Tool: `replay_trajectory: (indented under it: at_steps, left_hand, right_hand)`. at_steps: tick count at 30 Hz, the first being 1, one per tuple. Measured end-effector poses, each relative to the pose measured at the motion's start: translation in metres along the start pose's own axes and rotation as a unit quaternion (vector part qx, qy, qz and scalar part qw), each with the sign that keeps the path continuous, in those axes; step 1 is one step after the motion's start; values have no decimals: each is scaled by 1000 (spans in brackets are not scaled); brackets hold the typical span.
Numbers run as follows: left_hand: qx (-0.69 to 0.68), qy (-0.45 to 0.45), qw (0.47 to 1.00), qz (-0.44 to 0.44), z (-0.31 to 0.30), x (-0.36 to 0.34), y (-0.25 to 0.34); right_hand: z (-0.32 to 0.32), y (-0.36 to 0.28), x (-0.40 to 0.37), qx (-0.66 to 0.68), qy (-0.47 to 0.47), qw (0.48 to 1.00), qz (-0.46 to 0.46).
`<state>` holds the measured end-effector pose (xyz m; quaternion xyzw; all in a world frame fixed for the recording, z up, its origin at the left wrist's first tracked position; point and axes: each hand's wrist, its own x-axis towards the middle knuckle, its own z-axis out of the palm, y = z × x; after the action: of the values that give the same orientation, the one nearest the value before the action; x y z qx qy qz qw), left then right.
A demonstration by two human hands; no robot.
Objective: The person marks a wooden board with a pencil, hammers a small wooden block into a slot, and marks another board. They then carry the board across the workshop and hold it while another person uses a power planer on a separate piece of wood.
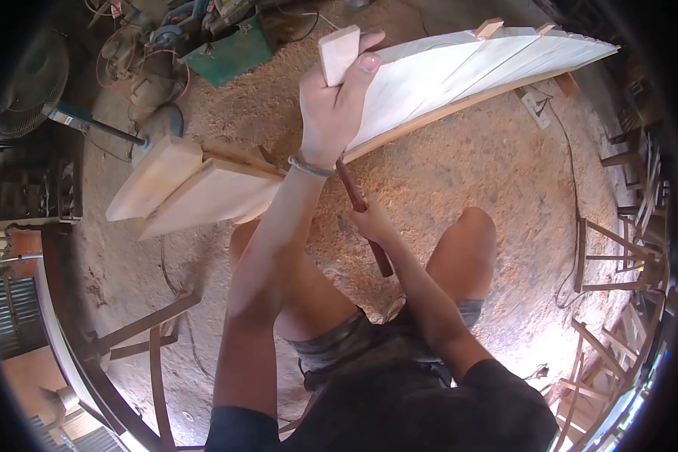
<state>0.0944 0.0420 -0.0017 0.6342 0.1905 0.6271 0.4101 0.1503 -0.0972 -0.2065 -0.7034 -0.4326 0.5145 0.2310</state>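
Note:
My left hand point(331, 113) is raised at the upper middle, its fingers closed on a small flat wooden block point(340, 54). Right behind that hand lies a long pale wooden panel point(444, 75), which reaches to the upper right and has small wood pieces along its far edge. Lower down, my right hand point(373, 224) grips a dark reddish-brown wooden handle point(380, 258). The handle's upper end passes behind my left wrist, so whatever is at its tip is hidden. To the left, thick pale boards point(211, 192) lie side by side near my left forearm.
Sawdust covers the floor point(459, 169). A green box point(230, 51), power tools and a fan point(34, 83) are at the upper left. A socket strip point(535, 109) with a cable lies at right, near wooden frames point(618, 256). Another wooden frame point(154, 331) stands lower left.

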Motion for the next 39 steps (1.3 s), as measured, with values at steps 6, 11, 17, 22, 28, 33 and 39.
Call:
replay_trajectory:
  at_steps: [6,11,17,22,28,33,39]
  left_hand:
    - [-3,-13,1000,-11,-2,-2,0]
    - [1,-30,999,-22,-2,1,1]
    - [-11,-76,996,-52,-8,1,5]
    - [15,-96,993,-64,-12,2,3]
    - [-36,-67,997,-31,-3,2,0]
    - [38,-75,994,-70,-11,-1,-7]
    - [6,-94,994,-61,-4,2,5]
  right_hand:
    - [27,22,5,-18,-42,998,-37]
    - [14,19,15,113,6,994,2]
    - [19,18,8,-54,-62,996,-34]
    - [12,5,7,54,37,998,24]
    - [5,13,-1,-81,-67,991,-79]
    - [6,-12,-1,127,14,992,-7]
    - [-16,-9,-9,86,-77,993,0]
